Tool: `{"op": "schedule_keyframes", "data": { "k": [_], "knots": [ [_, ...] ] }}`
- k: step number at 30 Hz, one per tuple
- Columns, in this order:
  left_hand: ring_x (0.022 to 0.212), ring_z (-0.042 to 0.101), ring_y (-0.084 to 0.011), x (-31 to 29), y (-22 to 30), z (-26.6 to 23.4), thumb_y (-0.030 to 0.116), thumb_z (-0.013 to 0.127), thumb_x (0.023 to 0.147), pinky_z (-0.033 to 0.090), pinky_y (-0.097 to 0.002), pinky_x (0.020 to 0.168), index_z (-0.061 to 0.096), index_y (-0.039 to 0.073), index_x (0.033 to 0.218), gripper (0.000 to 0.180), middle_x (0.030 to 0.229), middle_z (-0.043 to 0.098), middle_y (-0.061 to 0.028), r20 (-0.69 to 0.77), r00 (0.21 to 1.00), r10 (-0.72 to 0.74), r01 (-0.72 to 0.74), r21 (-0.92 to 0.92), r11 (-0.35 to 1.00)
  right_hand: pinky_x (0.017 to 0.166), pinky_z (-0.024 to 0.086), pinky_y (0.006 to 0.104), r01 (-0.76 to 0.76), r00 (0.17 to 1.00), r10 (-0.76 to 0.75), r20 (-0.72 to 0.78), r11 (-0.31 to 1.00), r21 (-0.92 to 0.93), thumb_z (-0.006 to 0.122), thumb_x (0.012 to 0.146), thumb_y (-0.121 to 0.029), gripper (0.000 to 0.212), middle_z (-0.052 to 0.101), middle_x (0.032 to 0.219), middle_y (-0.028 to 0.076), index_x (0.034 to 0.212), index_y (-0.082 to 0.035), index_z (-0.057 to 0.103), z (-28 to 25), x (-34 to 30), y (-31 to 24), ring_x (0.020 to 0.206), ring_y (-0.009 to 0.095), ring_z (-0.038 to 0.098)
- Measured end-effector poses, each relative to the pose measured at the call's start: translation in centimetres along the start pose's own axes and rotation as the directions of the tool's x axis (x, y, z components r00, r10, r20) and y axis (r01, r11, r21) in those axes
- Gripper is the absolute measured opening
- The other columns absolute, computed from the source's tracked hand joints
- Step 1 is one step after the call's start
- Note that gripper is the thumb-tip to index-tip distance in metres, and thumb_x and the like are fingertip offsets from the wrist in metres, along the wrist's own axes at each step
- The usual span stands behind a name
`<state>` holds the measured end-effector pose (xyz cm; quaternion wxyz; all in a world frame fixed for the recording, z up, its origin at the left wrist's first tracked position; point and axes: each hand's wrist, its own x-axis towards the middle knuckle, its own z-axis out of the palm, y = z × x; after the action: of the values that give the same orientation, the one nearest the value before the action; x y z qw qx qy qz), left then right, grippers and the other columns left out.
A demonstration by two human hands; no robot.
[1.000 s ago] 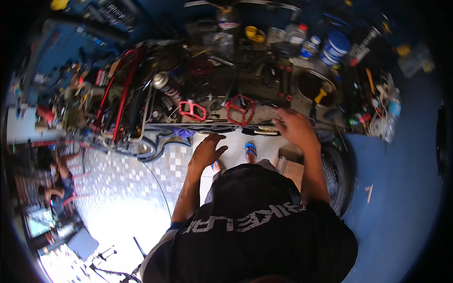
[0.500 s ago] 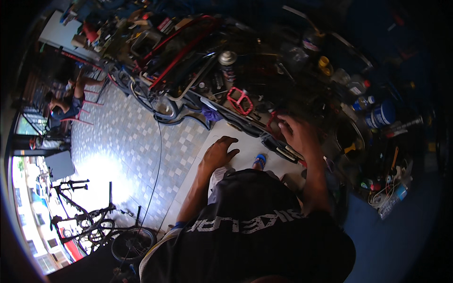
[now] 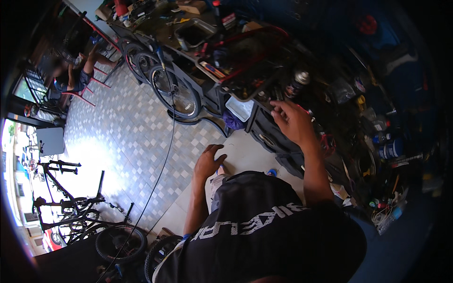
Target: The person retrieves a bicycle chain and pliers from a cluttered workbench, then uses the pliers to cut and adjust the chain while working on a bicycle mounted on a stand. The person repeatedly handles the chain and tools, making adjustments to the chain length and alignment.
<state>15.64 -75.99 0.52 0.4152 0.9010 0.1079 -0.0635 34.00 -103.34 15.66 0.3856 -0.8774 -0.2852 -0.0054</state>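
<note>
Right hand (image 3: 293, 123) fingertips lost in dark workbench (image 3: 264, 89) clutter, grasp unclear

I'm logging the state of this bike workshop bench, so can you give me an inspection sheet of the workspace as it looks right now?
Surface: dark workbench, crowded from end to end.
Job's things: spray can upright, just beyond the right hand; whether they touch cannot be told.
Clutter: grey tray, red frame parts, small tools, bottles.
Grippers: right hand raised over the bench edge, fingers curled; left hand hangs open, empty.
Cables: thin black cable across the tiled floor.
Surroundings: bicycle wheels against the bench; bicycles outside; seated person.
</note>
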Motion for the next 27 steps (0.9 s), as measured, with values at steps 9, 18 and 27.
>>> {"op": "schedule_keyframes", "data": {
  "k": [9,18,27],
  "knots": [
    [0.108,0.068,-0.0392,-3.5,-13.8,-13.0,0.027,0.077,0.091,0.055,-0.0463,0.09,0.067,0.008,0.128,0.043,0.125,0.067,-0.0207,-0.106,0.974,-0.201,0.209,0.071,0.975,0.064,0.053,0.0326,-0.17,0.903,0.177,-0.392,0.984,0.053,0.074,0.093,-0.026,0.043,0.071,0.096,0.009,0.133,-0.011,0.064,8.5,10.4,-2.6,0.066,0.017,0.067],
    [0.105,0.068,-0.0401,1.4,-15.8,-15.4,0.025,0.078,0.091,0.055,-0.0453,0.091,0.067,0.006,0.128,0.043,0.123,0.067,-0.022,-0.075,0.995,-0.067,0.069,0.016,0.998,0.044,0.053,0.0295,-0.512,0.704,0.668,-0.241,0.712,0.48,0.081,0.086,-0.044,0.088,0.07,0.088,0.013,0.146,0.002,0.035,13.4,16.7,2.3,0.055,0.018,0.065],
    [0.116,0.065,-0.0414,4.2,-14.2,-13.7,0.026,0.077,0.091,0.053,-0.0462,0.098,0.068,0.005,0.127,0.043,0.129,0.066,-0.0229,0.099,0.994,0.041,-0.042,0.0,0.999,0.075,0.059,0.0416,-0.402,0.685,0.474,-0.554,0.879,0.255,0.072,0.088,-0.03,0.053,0.071,0.112,0.026,0.129,0.001,0.058,16.1,18.6,6.6,0.089,0.035,0.074]
  ]
}}
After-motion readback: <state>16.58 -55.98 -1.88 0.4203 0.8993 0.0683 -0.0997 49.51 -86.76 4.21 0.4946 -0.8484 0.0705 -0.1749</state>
